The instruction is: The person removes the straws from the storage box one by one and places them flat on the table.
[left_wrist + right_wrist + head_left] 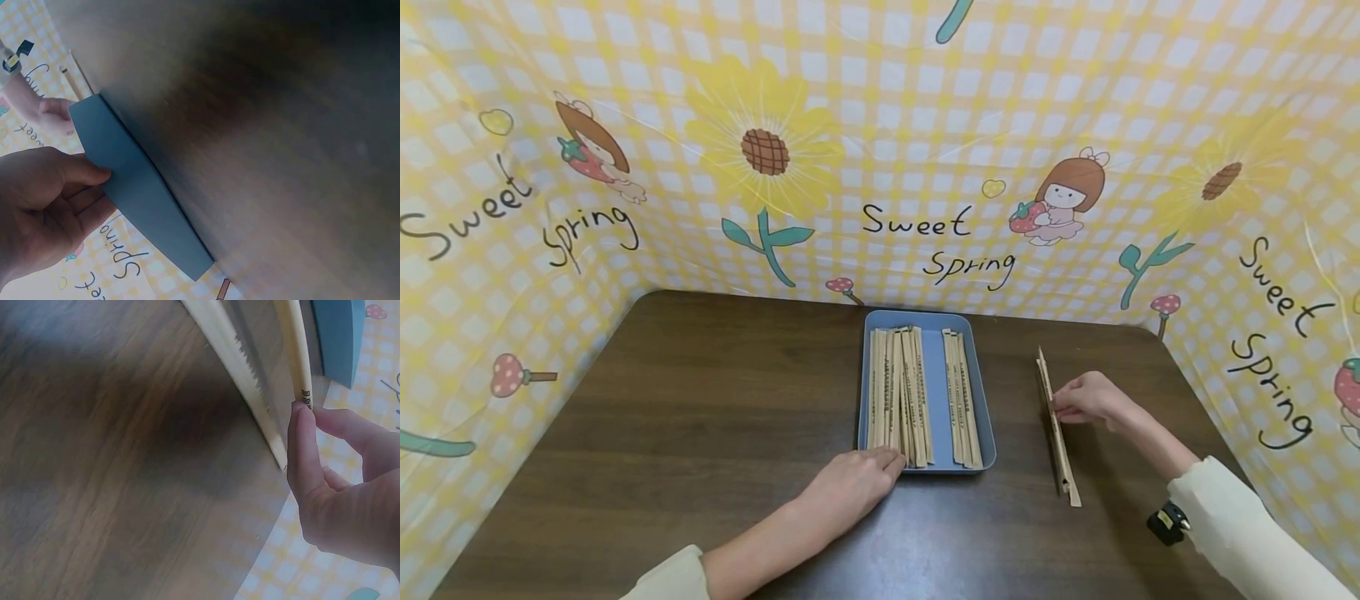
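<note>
A shallow blue tray (935, 350) holds several slim tan paper-wrapped sticks with printed text: a wider group (898, 392) at its left and a smaller group (961, 400) along its right side. My left hand (859, 483) grips the tray's near wall at the left corner, thumb on the outside in the left wrist view. To the right of the tray, my right hand (1093, 398) pinches one paper-wrapped stick (295, 344) between thumb and fingertips. Beside it, a second paper-wrapped stick (240, 375) lies on the table at a slight angle to the held one.
The dark wooden table (737, 392) carries the tray near its back edge. A yellow checked cloth (925, 150) with sunflowers and lettering rises behind it and on both sides. A small black device (1168, 523) sits at my right sleeve.
</note>
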A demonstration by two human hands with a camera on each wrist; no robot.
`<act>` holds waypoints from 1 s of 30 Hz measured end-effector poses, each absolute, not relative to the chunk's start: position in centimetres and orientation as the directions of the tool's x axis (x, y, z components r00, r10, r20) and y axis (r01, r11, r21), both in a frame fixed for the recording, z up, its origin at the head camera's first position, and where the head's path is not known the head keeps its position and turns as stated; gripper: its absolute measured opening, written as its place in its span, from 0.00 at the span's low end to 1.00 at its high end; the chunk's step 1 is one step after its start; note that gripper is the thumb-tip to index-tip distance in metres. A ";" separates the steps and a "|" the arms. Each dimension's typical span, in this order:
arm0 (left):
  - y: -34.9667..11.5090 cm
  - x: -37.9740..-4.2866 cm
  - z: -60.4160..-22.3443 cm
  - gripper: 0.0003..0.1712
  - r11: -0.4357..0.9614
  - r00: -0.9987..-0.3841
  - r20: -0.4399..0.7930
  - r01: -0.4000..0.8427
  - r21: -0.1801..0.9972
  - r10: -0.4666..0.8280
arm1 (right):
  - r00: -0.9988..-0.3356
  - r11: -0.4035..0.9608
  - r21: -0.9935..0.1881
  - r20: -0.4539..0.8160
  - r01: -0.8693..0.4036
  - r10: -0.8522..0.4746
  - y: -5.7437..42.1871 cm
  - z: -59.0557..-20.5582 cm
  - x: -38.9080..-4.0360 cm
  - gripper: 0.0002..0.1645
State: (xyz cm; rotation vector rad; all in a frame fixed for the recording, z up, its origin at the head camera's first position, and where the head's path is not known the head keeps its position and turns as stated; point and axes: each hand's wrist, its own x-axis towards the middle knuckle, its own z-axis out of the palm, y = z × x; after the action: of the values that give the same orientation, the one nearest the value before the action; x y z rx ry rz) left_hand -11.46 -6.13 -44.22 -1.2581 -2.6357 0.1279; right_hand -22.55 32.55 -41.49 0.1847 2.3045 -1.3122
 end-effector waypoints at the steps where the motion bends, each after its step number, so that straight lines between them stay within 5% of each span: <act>1: -6.1 -11.5 -44.2 0.19 0.630 -0.610 0.158 0.757 -0.170 0.776 | -0.876 0.531 -0.774 -0.469 0.344 -0.115 32.7 -41.5 -22.5 0.18; 30: -6.1 -11.5 -44.2 0.18 0.630 -0.607 0.169 0.758 -0.172 0.777 | -0.882 0.559 -0.756 -0.462 0.340 -0.089 33.7 -43.0 -21.9 0.11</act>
State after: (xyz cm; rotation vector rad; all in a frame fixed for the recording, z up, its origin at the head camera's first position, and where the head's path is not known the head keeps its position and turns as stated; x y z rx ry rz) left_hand -11.50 -6.12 -44.25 -1.2559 -2.6251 0.1219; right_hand -21.86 33.67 -43.01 0.2024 2.3432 -1.2753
